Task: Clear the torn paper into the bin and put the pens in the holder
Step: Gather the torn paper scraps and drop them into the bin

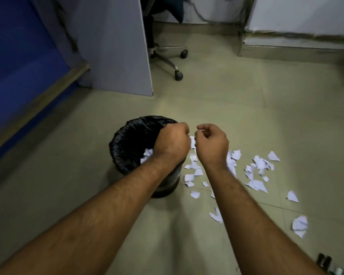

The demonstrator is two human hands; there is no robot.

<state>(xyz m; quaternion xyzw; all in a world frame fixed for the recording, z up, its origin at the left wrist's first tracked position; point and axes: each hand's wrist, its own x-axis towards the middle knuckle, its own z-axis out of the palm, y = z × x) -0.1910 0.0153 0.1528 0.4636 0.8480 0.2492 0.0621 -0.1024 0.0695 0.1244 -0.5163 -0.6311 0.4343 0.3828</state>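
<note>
Under the left hand (172,142) sits the bin (127,143), round, lined with a black bag, standing on the tiled floor (68,175). Left hand hovers over the bin's right rim, fingers curled into a loose fist, back of hand up; whether it grips any paper, cannot tell. White scraps in bin (147,154) show just left of that wrist, down inside the liner.

Right hand (213,144) is just beside the left, apart by a narrow gap, past the bin's right edge. Fingers curled inward, thumb and forefinger pinched close; something small and white may be between the tips but too blurred to confirm.

Below and to the right of the right hand, torn paper (258,165) lies scattered on the floor, many white pieces, some hidden behind the right forearm. One larger crumpled scrap (300,225) lies further right and nearer the person, well apart from the main cluster.

Beyond both hands: grey desk panel (115,46) and office chair base (167,56) with castors. Near the right elbow, frame's bottom corner, a shiny metal object (330,266), cut off, unidentifiable. No pens or holder identifiable.
</note>
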